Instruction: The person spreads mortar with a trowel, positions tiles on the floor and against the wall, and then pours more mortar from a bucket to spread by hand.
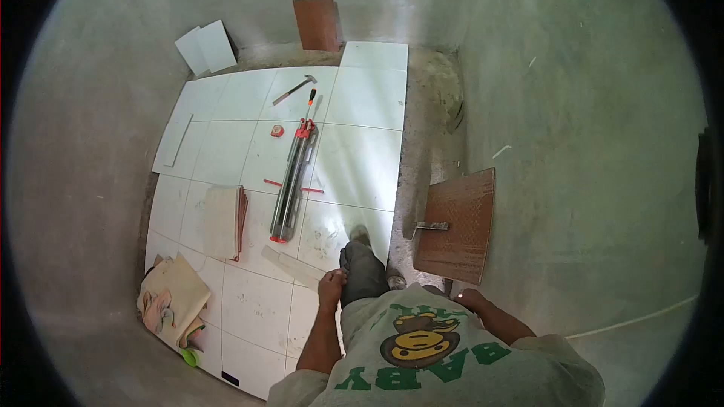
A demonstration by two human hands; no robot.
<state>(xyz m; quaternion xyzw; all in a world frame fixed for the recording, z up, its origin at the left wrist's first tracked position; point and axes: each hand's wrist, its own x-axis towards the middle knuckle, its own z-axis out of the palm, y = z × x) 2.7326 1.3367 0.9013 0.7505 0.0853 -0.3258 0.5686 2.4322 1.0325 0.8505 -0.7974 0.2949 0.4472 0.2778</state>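
Note:
My left hand [332,287] is closed beside my left trouser leg, its fingers curled at the near end of a pale tile strip [292,265] that points forward over the floor. My right hand [470,301] hangs by my right hip, fingers mostly curled out of sight. A small white spot shows at its fingertips; I cannot tell what it is. Ahead on the white tiles lies a long manual tile cutter [296,181] with red fittings. Left of it stands a stack of tiles [225,222] with reddish-brown edges.
Beyond the cutter lie a claw hammer [294,90] and a red tape measure [277,130]. A brown tile [461,234] leans at the right wall, a metal piece [433,225] against it. More tiles [317,24] lean at the back. Cardboard and cloth [173,298] are heaped left.

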